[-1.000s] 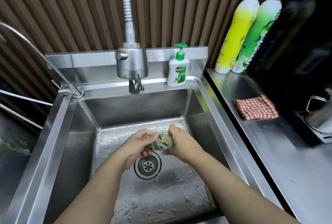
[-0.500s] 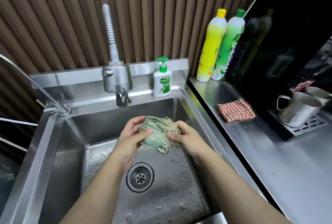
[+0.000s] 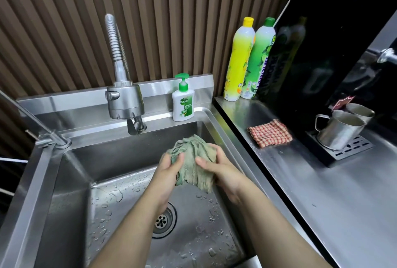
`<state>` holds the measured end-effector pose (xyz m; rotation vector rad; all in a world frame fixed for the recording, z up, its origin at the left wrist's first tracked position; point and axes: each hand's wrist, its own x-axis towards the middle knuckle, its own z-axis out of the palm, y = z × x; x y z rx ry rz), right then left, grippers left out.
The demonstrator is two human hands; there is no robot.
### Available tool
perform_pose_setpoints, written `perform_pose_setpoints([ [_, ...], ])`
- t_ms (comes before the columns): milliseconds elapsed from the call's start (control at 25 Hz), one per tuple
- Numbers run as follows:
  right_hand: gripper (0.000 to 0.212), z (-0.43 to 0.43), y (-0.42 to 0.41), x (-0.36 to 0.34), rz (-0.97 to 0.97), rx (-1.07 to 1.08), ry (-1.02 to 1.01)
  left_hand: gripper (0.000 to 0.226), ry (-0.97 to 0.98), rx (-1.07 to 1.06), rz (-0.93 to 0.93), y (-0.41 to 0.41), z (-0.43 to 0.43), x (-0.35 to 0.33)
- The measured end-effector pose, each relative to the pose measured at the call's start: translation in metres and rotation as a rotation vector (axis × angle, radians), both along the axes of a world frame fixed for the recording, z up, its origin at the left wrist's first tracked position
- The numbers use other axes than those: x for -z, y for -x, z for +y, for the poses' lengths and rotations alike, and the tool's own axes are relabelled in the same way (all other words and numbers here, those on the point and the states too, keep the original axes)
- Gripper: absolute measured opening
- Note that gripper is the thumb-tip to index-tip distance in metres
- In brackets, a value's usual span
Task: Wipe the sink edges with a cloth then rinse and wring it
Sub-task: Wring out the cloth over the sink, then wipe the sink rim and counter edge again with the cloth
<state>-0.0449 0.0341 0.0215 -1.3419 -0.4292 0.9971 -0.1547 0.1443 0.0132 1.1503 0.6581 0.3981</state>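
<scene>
- Brown slatted wall point(image 3: 171, 20) beyond the hands; grey steel counter point(image 3: 322, 192) to their right.
- Droplet-wet stainless-steel sink basin point(image 3: 118, 156) beneath them.
- Left hand point(image 3: 169, 169) and right hand point(image 3: 223, 173) grip the crumpled green cloth point(image 3: 193, 160) between them, over the basin.

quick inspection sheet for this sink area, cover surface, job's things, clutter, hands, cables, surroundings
surface: steel sink, droplets across the basin floor around the drain; steel counter to its right
job's things: green cloth bunched up, held above the basin; faucet, no water seen running
clutter: soap pump bottle on the back ledge; yellow bottle and green bottle in the counter corner; checked cloth on the counter; steel mugs on a drip tray
grippers: left hand and right hand both grip the green cloth
cables: thin white line at far left, cannot tell what it is
surroundings: brown slatted wall; black panel at right
</scene>
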Motion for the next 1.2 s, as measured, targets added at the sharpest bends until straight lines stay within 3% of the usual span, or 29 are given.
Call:
perform_pose_setpoints([
  [120, 0.023, 0.015, 0.011, -0.002, -0.284, 0.237, 0.162, 0.016, -0.174, -0.216, 0.078, -0.017, -0.011, -0.003],
  [200, 0.029, 0.02, 0.017, -0.004, -0.474, 0.435, 0.283, 0.029, -0.472, -0.395, 0.173, -0.026, -0.018, -0.004],
  [320, 0.031, 0.019, 0.006, -0.012, -0.674, 0.435, 0.353, 0.039, -0.707, -0.336, 0.212, -0.03, -0.014, -0.007],
  [400, 0.035, 0.02, -0.01, -0.019, -0.667, 0.318, 0.355, 0.039, -0.691, -0.286, 0.241, -0.033, -0.006, -0.011],
  [520, 0.034, 0.011, -0.035, -0.022, -0.495, 0.187, 0.31, 0.032, -0.533, -0.107, 0.231, -0.045, 0.009, -0.003],
  [640, 0.029, -0.014, -0.061, -0.019, -0.495, 0.089, 0.316, 0.037, -0.554, 0.0, 0.235, -0.067, 0.012, 0.006],
  [800, 0.029, -0.018, -0.101, -0.015, -0.473, 0.328, 0.444, 0.017, -0.55, 0.017, 0.258, -0.135, 0.011, -0.006],
  [880, 0.025, -0.013, -0.126, -0.013, -0.407, 0.388, 0.506, 0.022, -0.722, 0.01, 0.304, -0.178, 0.021, -0.013],
  [920, 0.018, -0.012, -0.137, -0.011, -0.509, 0.372, 0.596, 0.022, -0.794, -0.033, 0.322, -0.197, 0.025, -0.015],
  [1000, 0.013, -0.011, -0.15, -0.007, -0.688, 0.46, 0.562, 0.008, -0.632, -0.085, 0.205, -0.217, 0.025, -0.011],
  [1040, 0.006, -0.01, -0.155, -0.005, -0.589, 0.527, 0.395, 0.011, -0.488, -0.04, 0.129, -0.223, 0.02, -0.004],
  [1120, 0.012, -0.004, -0.156, 0.001, -0.137, 0.514, 0.114, 0.026, -0.155, 0.03, 0.047, -0.227, 0.012, 0.015],
  [1160, 0.013, 0.0, -0.159, 0.007, 0.102, 0.51, 0.048, 0.029, -0.051, 0.033, 0.053, -0.227, 0.011, 0.022],
  [1200, 0.012, 0.001, -0.164, 0.015, 0.208, 0.512, 0.064, 0.029, -0.058, 0.027, 0.066, -0.225, 0.012, 0.028],
])
